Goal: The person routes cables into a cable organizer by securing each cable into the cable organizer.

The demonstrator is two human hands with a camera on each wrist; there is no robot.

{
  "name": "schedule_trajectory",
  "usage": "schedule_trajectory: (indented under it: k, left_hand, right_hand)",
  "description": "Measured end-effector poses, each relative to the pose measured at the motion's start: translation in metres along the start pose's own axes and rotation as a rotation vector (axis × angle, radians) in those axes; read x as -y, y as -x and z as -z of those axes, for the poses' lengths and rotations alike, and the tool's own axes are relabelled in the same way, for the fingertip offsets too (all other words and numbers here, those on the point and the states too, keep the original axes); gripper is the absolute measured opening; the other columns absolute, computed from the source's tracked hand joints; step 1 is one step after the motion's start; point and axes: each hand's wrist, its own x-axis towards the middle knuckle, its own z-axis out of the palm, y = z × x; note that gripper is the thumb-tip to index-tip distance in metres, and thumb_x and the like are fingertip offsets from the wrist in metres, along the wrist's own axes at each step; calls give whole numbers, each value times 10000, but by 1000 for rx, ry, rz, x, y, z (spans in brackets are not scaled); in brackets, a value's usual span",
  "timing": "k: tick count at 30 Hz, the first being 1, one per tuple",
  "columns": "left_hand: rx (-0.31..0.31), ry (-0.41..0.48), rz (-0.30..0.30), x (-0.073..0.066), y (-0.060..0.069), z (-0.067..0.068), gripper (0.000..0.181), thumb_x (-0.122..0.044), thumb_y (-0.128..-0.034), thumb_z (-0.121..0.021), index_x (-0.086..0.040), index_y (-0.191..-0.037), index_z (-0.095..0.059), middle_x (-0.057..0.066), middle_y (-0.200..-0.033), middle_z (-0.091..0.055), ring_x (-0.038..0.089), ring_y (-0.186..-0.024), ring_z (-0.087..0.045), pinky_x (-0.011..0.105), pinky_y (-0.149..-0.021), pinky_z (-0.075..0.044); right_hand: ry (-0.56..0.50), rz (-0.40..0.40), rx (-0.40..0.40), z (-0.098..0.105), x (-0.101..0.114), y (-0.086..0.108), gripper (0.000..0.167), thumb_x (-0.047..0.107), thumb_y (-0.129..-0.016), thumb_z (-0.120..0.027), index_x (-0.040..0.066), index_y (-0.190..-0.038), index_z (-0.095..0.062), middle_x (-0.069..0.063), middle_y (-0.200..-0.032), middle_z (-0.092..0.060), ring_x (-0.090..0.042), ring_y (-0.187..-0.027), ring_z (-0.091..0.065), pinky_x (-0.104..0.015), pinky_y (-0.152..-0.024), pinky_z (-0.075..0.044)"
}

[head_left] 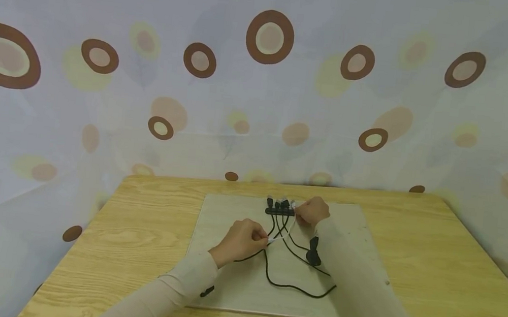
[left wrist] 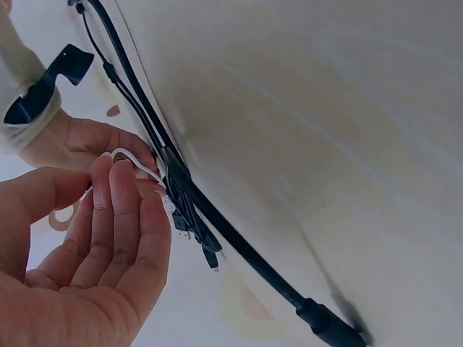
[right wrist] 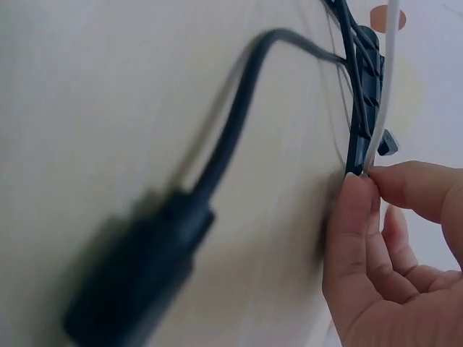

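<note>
In the head view a black cable holder strip [head_left: 272, 212] lies near the far edge of a pale board, with several black cables running through its slots. My right hand [head_left: 313, 212] is at the strip's right end; in the right wrist view its thumb and index finger pinch a white cable [right wrist: 391, 79] against the strip. Nearer and to the left, my left hand [head_left: 240, 241] pinches the white cable's other end between thumb and fingertips. The cable [left wrist: 130, 155] bows between both hands. The tip inside the left fingers is mostly hidden.
The pale board [head_left: 232, 289] rests on a wooden table [head_left: 147, 219]. A black plug [head_left: 313, 256] lies by the right forearm, another black connector [head_left: 207, 291] by the left. A black cable [head_left: 287, 286] curves across the board. Behind hangs a patterned cloth [head_left: 259, 103].
</note>
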Motion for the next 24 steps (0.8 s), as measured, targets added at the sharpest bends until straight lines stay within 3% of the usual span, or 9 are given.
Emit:
schedule_trajectory:
  k: [3,7,14,20,24]
  left_hand:
    - [5,-2,5,1,-1,-1,81,-77,-874,-675,-25,-858,-735,24,-740,-691,90,-646,-601,234,-595,-487]
    - [8,-7,2,3,-1,-2,84,-85,-878,-675,-31,-863,-736,23,-745,-693,88,-644,-602,229,-588,-487]
    - [9,9,0,6,0,-5,81,-88,-869,-675,-33,-853,-732,20,-731,-685,70,-611,-578,217,-557,-477]
    - [13,7,-2,6,1,-4,83,-86,-867,-674,-30,-860,-734,21,-739,-691,69,-620,-586,217,-567,-483]
    - [9,-4,0,6,0,-2,91,-86,-872,-670,-25,-873,-738,23,-746,-692,87,-641,-596,233,-587,-489]
  right_hand:
    - [25,13,-11,1,1,4,207,196,-843,-691,0,-869,-751,-33,-654,-691,-214,-685,-646,-383,-723,-528]
    - [67,30,-31,3,6,11,193,187,-837,-681,6,-827,-749,-35,-645,-687,-214,-679,-638,-432,-779,-524]
    - [149,59,-27,3,12,14,225,115,-792,-623,48,-587,-687,18,-489,-577,-170,-524,-537,-365,-634,-493]
    - [126,50,-3,3,7,10,203,164,-832,-648,-9,-785,-742,-41,-589,-669,-197,-605,-640,-427,-745,-553]
    - [37,20,13,3,3,10,231,192,-858,-683,-31,-862,-746,-28,-584,-679,-131,-539,-649,-339,-677,-564]
